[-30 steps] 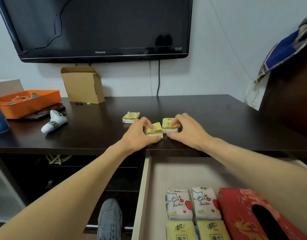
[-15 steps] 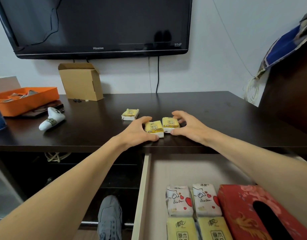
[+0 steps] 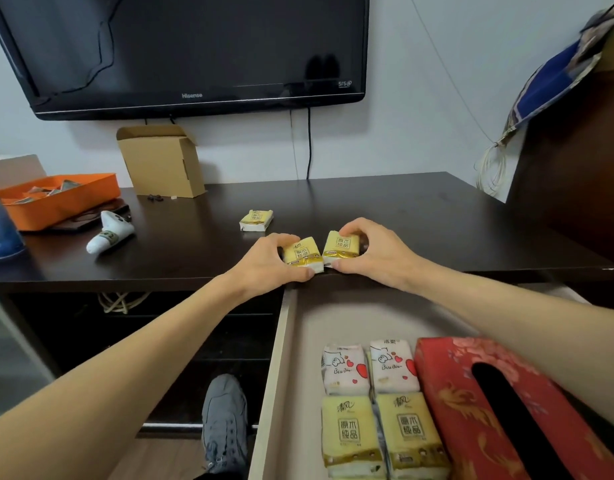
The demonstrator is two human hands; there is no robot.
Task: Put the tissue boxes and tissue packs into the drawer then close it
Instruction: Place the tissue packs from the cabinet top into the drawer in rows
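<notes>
Near the front edge of the dark table [image 3: 420, 216], my left hand [image 3: 264, 263] grips one small yellow tissue pack [image 3: 303, 255], tilted up off the surface. My right hand [image 3: 375, 252] grips a second yellow tissue pack [image 3: 342, 245] beside it. A third yellow pack [image 3: 256, 220] lies alone further back. Below, the drawer [image 3: 281, 358] stands pulled out. It holds two white heart-print packs [image 3: 345, 368], two yellow packs [image 3: 350, 434] and a red patterned tissue box [image 3: 472, 403].
An orange tray [image 3: 59, 199], a white tube [image 3: 108, 233] and an open cardboard box [image 3: 160, 161] sit on the table's left and back. A television [image 3: 194, 50] hangs above. My grey shoe [image 3: 224, 420] is left of the drawer. A dark cabinet [image 3: 575, 174] stands at right.
Both hands have closed round their yellow packs and tipped them up off the table, drawing them slightly toward the front edge. The third pack has not moved.
</notes>
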